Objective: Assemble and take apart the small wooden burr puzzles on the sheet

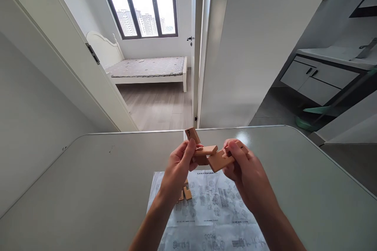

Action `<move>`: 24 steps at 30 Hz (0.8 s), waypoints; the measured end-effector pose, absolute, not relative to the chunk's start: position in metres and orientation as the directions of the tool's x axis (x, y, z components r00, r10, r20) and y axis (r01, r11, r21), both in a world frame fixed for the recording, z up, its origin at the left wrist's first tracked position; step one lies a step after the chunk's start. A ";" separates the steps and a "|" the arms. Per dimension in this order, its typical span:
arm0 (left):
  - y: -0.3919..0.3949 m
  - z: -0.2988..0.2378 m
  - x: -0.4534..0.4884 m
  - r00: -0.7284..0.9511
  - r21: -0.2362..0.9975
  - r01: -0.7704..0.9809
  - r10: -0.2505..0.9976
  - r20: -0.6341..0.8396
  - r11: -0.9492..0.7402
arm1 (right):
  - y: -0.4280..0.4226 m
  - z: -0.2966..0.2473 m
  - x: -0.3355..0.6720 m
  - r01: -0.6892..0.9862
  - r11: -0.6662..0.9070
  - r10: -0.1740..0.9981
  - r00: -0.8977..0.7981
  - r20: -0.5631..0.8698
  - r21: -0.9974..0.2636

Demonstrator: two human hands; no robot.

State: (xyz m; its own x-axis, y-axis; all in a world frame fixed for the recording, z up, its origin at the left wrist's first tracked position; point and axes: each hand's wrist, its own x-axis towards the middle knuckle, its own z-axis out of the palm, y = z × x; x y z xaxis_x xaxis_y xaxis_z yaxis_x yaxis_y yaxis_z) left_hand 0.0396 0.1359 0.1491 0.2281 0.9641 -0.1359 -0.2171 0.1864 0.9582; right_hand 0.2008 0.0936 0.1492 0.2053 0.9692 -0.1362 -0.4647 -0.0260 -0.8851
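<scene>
My left hand (182,157) is closed on some light wooden puzzle pieces (208,150); one piece sticks up above the thumb and bears a dark mark. My right hand (242,160) grips a notched wooden puzzle piece (217,161) between thumb and fingers. The pieces in the two hands meet or overlap above the table; whether they interlock I cannot tell. Below them lies a printed instruction sheet (212,204) with line drawings. On its left part rest a few loose wooden pieces (187,193), partly hidden by my left forearm.
The grey-green table (97,188) has a raised light rim along its far edge. Beyond it, a doorway opens on a room with a bed (153,66) and a window (141,4). A white washbasin cabinet (321,74) stands off to the right.
</scene>
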 end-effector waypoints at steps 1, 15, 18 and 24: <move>0.136 0.149 0.039 0.232 0.956 -0.219 0.962 -0.145 0.197 | 0.093 0.150 0.201 -0.458 -0.020 0.975 0.186 -0.117 -0.889; 0.137 0.147 0.035 0.248 0.963 -0.217 0.963 -0.101 0.157 | 0.089 0.155 0.199 -0.456 0.038 0.981 0.185 -0.053 -0.889; 0.136 0.146 0.035 0.267 0.964 -0.215 0.959 -0.096 0.157 | 0.089 0.153 0.197 -0.442 0.023 0.981 0.184 -0.066 -0.897; 0.135 0.148 0.036 0.215 0.971 -0.211 0.974 -0.070 0.116 | 0.090 0.156 0.197 -0.429 0.029 0.987 0.154 -0.042 -0.903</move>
State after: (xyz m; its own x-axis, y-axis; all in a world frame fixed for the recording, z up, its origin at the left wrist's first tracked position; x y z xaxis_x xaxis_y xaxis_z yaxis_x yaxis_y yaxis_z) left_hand 0.0360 0.1354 0.1479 0.2152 0.9741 -0.0695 -0.2111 0.1159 0.9706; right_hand 0.1967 0.0898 0.1564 0.1535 0.9873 -0.0416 -0.4287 0.0287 -0.9030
